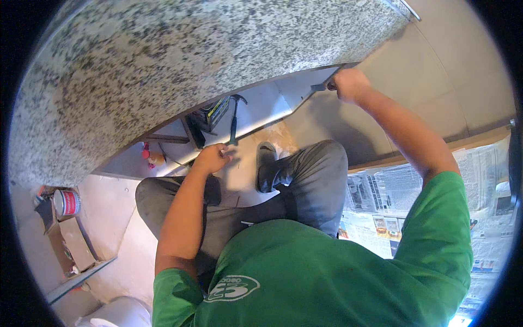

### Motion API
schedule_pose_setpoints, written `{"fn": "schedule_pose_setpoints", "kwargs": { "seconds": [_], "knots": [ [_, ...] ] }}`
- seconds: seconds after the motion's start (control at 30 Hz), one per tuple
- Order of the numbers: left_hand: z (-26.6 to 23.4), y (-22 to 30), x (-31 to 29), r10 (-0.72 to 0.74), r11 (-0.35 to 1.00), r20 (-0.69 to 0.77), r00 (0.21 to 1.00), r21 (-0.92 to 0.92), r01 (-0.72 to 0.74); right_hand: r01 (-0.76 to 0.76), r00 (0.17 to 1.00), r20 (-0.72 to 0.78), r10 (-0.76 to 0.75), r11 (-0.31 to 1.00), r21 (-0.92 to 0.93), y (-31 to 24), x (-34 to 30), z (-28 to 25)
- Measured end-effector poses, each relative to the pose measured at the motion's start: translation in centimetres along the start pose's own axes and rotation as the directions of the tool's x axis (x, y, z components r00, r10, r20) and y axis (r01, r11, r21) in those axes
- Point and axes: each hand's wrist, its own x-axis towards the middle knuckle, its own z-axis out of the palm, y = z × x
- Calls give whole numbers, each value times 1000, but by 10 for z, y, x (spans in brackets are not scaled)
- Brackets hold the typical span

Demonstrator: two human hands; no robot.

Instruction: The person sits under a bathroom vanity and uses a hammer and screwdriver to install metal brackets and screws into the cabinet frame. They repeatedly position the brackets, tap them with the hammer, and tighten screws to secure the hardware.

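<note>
My right hand [350,85] is closed around a putty knife [317,87], its flat grey blade at the cabinet's right corner under the counter. Most of the knife's handle is hidden in the fist. My left hand [210,159] hovers over my bent leg, fingers loosely apart, with nothing visible in it. Just beyond its fingertips lies a hammer [234,121] on the white cabinet floor [261,111], handle end toward me. A dark box with a yellow-marked side [217,111] stands left of the hammer.
A speckled granite counter [207,49] overhangs the cabinet. Newspaper [376,191] covers a surface at right. A small red item [145,152] lies at the cabinet's left end. At far left are a tin [66,202] and a cardboard box [76,242]; a white rounded container [117,315] stands below.
</note>
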Motion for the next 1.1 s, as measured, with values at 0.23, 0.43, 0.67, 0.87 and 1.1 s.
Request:
{"fn": "schedule_pose_setpoints", "kwargs": {
  "seconds": [0.23,0.43,0.67,0.87,1.1],
  "knots": [
    [3,16,12,62,998,-30,998,-6,-62,-271,951,229,206,914,302,-40,4,42],
    [12,-4,12,63,988,-155,986,-133,-84,-309,941,327,90,621,720,-117,-13,120],
    [8,107,13,198,960,-273,941,-141,-243,-198,965,257,-56,487,851,-168,3,129],
    [61,203,126,403,867,-380,833,-135,-480,-207,940,305,-155,451,868,-179,22,144],
    [95,291,239,296,955,-360,885,82,-286,98,975,11,-223,471,877,-190,35,172]
  ]
}}
